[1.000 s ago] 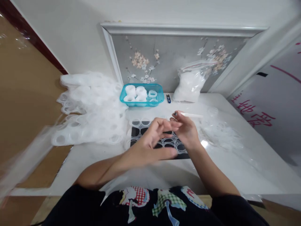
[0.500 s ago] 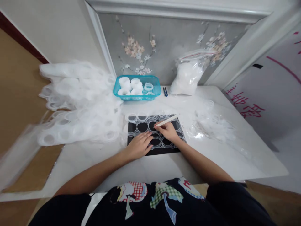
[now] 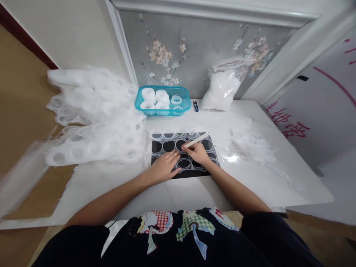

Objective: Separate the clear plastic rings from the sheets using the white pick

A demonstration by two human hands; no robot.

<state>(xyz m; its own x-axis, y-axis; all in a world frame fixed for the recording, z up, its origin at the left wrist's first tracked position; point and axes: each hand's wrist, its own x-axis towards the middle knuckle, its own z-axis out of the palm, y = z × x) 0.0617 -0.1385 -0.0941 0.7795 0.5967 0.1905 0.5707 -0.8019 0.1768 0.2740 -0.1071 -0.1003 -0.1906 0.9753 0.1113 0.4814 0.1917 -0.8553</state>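
Observation:
A black mat [image 3: 164, 155] lies on the white table [image 3: 194, 189], covered by a clear plastic sheet of round cups [image 3: 169, 145]. My left hand [image 3: 164, 167] rests flat on that sheet, fingers stretched out. My right hand [image 3: 198, 152] is closed on a thin white stick [image 3: 197, 140], its near end touching the cups and its far end pointing up and right.
Stacks of clear cup sheets [image 3: 91, 118] pile up at the left. A teal basket [image 3: 163, 101] with white rings stands at the back, a small blue clipper [image 3: 195, 106] and a full plastic bag [image 3: 221, 89] beside it. Loose clear plastic [image 3: 250, 144] lies at the right.
Both hands came down from mid-air onto the cup sheet. The left hand flattened out; the right keeps hold of the stick. The view tilted slightly.

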